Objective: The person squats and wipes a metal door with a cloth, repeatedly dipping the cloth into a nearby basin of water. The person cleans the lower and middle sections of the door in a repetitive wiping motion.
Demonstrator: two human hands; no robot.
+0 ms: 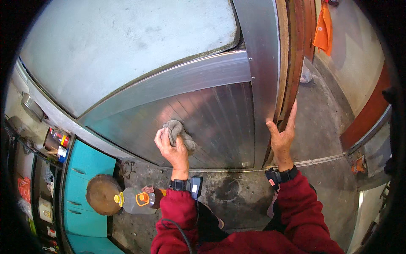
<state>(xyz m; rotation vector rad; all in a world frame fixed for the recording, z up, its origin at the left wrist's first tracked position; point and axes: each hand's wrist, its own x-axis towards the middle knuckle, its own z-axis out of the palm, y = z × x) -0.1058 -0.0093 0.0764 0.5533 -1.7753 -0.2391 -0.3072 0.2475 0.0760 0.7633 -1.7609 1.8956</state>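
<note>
In my left hand is a bunched grey cloth, pressed against the lower metal panel of a sliding door. Vertical grooves run down that panel, and a smooth metal rail crosses above it. Higher up sits a large pale pane with smudges along its edge. My right hand grips the door's edge, its thumb on the metal stile and its fingers around the far side by the brown wooden frame. Both wrists wear black strapped devices.
At the left, a round wooden block stands beside teal cabinets. Large plastic bottles stand on the stained floor near my left forearm. A floor track crosses the doorway. An orange bag hangs beyond the opening.
</note>
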